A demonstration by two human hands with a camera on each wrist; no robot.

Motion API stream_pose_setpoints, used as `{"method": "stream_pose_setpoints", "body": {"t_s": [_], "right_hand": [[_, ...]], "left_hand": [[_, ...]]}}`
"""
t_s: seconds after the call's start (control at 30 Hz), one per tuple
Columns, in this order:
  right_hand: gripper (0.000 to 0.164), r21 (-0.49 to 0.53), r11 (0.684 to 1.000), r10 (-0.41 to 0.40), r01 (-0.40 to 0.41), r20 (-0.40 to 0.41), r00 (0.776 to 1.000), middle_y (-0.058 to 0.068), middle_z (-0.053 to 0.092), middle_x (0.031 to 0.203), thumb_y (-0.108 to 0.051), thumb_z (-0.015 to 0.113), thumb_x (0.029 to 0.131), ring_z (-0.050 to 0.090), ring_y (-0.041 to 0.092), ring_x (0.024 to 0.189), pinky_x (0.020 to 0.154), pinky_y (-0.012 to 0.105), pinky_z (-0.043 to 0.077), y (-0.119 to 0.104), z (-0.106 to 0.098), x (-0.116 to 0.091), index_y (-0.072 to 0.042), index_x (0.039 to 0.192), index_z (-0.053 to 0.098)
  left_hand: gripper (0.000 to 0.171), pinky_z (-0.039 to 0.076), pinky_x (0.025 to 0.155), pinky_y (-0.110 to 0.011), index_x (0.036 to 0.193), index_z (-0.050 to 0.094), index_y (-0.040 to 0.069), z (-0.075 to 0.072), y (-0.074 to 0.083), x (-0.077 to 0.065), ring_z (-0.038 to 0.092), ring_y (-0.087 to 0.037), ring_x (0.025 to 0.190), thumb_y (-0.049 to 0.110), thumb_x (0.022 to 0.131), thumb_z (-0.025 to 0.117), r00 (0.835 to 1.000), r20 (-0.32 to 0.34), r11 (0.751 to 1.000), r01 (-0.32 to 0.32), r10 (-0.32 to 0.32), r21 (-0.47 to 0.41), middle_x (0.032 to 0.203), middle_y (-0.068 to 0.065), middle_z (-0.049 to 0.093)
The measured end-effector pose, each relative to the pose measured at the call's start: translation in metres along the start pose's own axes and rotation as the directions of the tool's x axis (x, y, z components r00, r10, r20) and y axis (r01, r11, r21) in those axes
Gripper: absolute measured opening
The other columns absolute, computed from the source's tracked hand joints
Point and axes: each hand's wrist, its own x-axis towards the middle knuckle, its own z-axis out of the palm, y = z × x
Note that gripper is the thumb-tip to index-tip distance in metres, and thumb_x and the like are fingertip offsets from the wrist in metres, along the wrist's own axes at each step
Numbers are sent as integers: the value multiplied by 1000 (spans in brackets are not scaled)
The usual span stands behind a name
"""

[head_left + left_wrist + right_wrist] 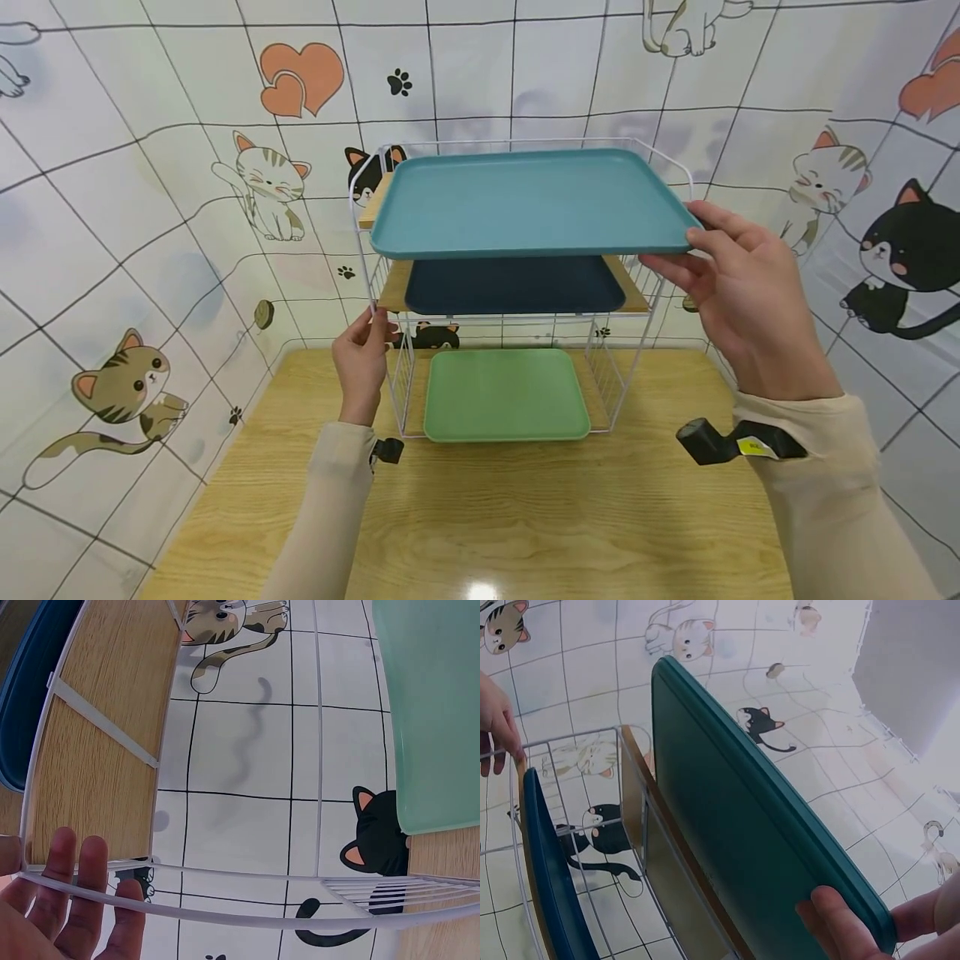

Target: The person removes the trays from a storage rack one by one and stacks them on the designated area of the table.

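Note:
A teal tray (525, 204) is tilted over the top shelf of a white wire rack (637, 367). My right hand (738, 283) grips its right end, thumb on the upper side and fingers beneath; the right wrist view shows the tray's underside (742, 825) apart from the top board. At the rack's left side, my left hand (362, 358) pinches the wire post by the middle shelf, and in the left wrist view its fingers (90, 877) lie behind the wire. A dark blue tray (517, 285) rests on the middle shelf, a green tray (506, 396) on the bottom one.
The rack stands on a wood-grain table (525, 517) towards its back edge. Its shelves are wooden boards (393, 287). Behind and on both sides hangs a white gridded sheet (480, 75) printed with cats, hearts and paw marks.

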Motion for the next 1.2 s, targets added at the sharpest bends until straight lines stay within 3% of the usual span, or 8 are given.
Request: {"method": "stream_pose_setpoints", "body": {"t_s": [0.1, 0.3, 0.37, 0.57, 0.67, 0.9, 1.2], "right_hand": [[54, -18, 1000, -12, 12, -7, 1000, 13, 30, 161, -6, 55, 105, 71, 25, 109, 88, 34, 57, 0, -1, -6, -2, 156, 37], [53, -63, 998, -27, 27, -4, 1000, 13, 29, 161, -10, 54, 106, 71, 24, 110, 88, 33, 57, 1, -3, -17, -5, 157, 39], [53, -72, 997, -32, 32, -2, 999, 13, 29, 161, -10, 54, 106, 71, 23, 110, 88, 32, 57, 2, -4, -20, -5, 157, 38], [57, -70, 997, -43, 44, 14, 999, 11, 27, 162, -8, 52, 107, 69, 24, 112, 89, 33, 57, 5, -8, -29, -3, 160, 30], [56, -53, 997, -55, 57, 28, 998, 13, 26, 163, -7, 51, 107, 70, 24, 112, 89, 34, 57, 7, -10, -33, -1, 159, 31], [54, -10, 998, -61, 61, 16, 998, 14, 24, 164, -6, 53, 106, 71, 24, 110, 89, 34, 57, 10, -15, -43, -2, 157, 36], [53, 3, 998, -67, 67, 19, 998, 10, 24, 162, -6, 51, 107, 72, 25, 109, 89, 34, 57, 12, -20, -56, -3, 157, 36]], "left_hand": [[41, 56, 71, -22, 134, 68, 8, 0, 1, 0, 70, -2, 71, 35, 103, 63, 1000, 2, 1000, -4, 4, 4, 94, -13, 76], [41, 57, 73, -24, 134, 69, 8, 0, 2, -1, 70, -2, 71, 36, 103, 63, 1000, 8, 1000, -6, 6, 8, 81, 12, 73], [41, 57, 74, -25, 134, 69, 8, 0, 2, -1, 70, -1, 71, 35, 103, 63, 1000, 7, 1000, -6, 6, 11, 83, 8, 74], [40, 56, 72, -21, 134, 68, 7, 0, 2, -1, 70, -2, 71, 33, 103, 63, 1000, -2, 1000, -5, 5, 8, 98, -20, 75], [40, 56, 72, -23, 133, 69, 8, 0, 1, -1, 70, -3, 71, 33, 103, 64, 1000, -2, 1000, -4, 4, 10, 100, -23, 74], [40, 55, 70, -21, 133, 69, 9, 0, 0, 0, 70, -4, 72, 34, 103, 64, 1000, -6, 1000, -5, 5, 4, 84, 5, 75], [41, 56, 72, -24, 135, 67, 9, 1, 1, -1, 68, 1, 70, 34, 103, 64, 1000, -13, 1000, -1, 1, 10, 80, 12, 72]]}}
